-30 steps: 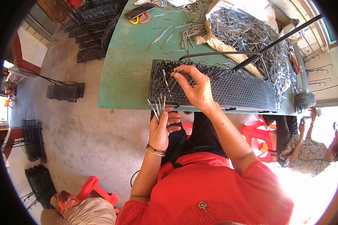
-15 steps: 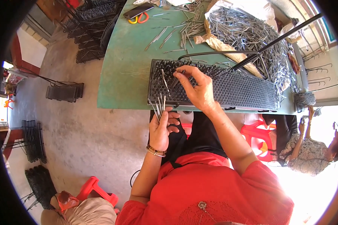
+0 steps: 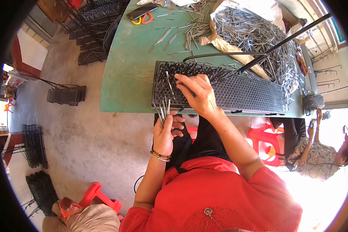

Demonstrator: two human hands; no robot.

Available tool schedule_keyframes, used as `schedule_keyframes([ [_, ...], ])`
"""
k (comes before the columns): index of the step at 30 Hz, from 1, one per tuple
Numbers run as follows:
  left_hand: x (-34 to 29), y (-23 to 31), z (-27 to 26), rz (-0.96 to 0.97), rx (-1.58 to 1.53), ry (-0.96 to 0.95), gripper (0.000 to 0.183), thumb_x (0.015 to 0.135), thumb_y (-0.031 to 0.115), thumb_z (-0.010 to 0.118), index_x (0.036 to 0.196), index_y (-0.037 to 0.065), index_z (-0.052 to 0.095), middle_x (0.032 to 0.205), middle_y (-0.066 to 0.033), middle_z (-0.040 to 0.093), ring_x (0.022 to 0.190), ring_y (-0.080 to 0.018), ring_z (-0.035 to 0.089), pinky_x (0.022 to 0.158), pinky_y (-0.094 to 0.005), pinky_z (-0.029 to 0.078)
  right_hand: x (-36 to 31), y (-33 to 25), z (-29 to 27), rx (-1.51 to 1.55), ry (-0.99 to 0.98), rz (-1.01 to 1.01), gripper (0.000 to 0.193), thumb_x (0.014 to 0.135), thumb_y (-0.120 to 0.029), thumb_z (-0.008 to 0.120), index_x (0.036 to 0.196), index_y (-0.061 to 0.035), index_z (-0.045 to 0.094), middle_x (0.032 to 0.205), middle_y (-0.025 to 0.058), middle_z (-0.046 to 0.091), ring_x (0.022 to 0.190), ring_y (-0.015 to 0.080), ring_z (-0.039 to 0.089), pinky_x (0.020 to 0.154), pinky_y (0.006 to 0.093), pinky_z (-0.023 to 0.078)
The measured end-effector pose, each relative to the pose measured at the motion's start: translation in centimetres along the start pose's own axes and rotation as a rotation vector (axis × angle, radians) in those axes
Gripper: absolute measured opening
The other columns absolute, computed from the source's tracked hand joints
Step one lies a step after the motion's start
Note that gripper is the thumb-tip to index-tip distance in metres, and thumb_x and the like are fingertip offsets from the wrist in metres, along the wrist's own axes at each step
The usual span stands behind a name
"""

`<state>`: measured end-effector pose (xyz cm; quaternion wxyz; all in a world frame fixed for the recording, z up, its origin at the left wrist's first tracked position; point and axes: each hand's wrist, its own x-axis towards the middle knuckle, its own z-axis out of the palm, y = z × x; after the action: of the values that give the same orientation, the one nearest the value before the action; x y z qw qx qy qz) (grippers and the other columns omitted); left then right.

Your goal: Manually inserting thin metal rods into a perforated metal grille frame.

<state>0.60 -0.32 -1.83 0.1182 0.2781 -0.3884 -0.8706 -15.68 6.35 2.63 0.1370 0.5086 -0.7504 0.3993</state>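
Observation:
A long black perforated tray [image 3: 243,92] lies along the near edge of a green table [image 3: 127,73]. My left hand [image 3: 167,129] sits just below the table edge, closed around a bunch of thin metal pins [image 3: 163,109] that stick upward. My right hand [image 3: 197,94] rests over the left part of the tray, its fingers pinching one pin [image 3: 168,81] that stands tilted in the tray's holes. Several pins stand in the tray's far left rows.
A big heap of loose metal pins [image 3: 255,34] lies on brown paper at the back right, with more scattered mid-table. A phone and scissors [image 3: 142,13] sit at the far edge. Black racks stand on the concrete floor at left. Another person [image 3: 321,158] sits at right by red stools.
My right hand has moved slightly toward me and lower over the tray, with the pinched pin now closer to the holes. My left hand has stayed put.

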Motion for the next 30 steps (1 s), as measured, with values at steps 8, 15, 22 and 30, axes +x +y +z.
schedule_keyframes([
  [8, -0.1, 0.2, 0.2, -0.002, 0.008, -0.006, 0.028, 0.099, 0.025, 0.046, 0.114, 0.003, 0.053, 0.091, -0.0098, 0.064, 0.071, -0.0106, 0.059, 0.053, -0.0217, 0.049, 0.4, 0.1, 0.2, -0.104, 0.016, -0.074, 0.026, 0.079, -0.008, 0.067, 0.105, -0.0043, 0.065, 0.101, 0.0076, 0.063, 0.09, 0.0245, 0.057, 0.08, 0.0351, 0.041],
  [15, 0.1, 0.3, 0.5, -0.016, 0.047, -0.072, 0.028, 0.099, 0.027, 0.046, 0.113, 0.003, 0.053, 0.087, -0.0084, 0.062, 0.064, -0.0081, 0.055, 0.051, -0.0209, 0.045, 1.9, -0.4, 0.1, -0.033, 0.067, 0.019, 0.026, 0.08, -0.011, 0.067, 0.105, -0.0047, 0.065, 0.101, 0.0084, 0.063, 0.091, 0.0258, 0.055, 0.082, 0.0367, 0.04],
  [22, 0.2, 0.2, 0.5, -0.043, 0.01, -0.087, 0.028, 0.099, 0.027, 0.045, 0.113, 0.004, 0.053, 0.086, -0.0082, 0.062, 0.063, -0.0075, 0.054, 0.051, -0.021, 0.043, 4.1, 0.4, 1.7, -0.1, -0.099, -0.074, 0.018, 0.078, -0.014, 0.07, 0.094, -0.0084, 0.069, 0.091, 0.0031, 0.065, 0.091, 0.0227, 0.053, 0.077, 0.0363, 0.038],
  [30, 0.1, 1.0, 0.3, -0.143, -0.109, -0.149, 0.03, 0.1, 0.027, 0.042, 0.116, 0.003, 0.05, 0.09, -0.0099, 0.063, 0.067, -0.0088, 0.055, 0.054, -0.0228, 0.045, 5.1, -0.1, 0.6, 0.095, 0.014, 0.036, 0.011, 0.077, -0.007, 0.068, 0.088, -0.0066, 0.069, 0.086, 0.0044, 0.065, 0.085, 0.0239, 0.055, 0.082, 0.0344, 0.041],
])
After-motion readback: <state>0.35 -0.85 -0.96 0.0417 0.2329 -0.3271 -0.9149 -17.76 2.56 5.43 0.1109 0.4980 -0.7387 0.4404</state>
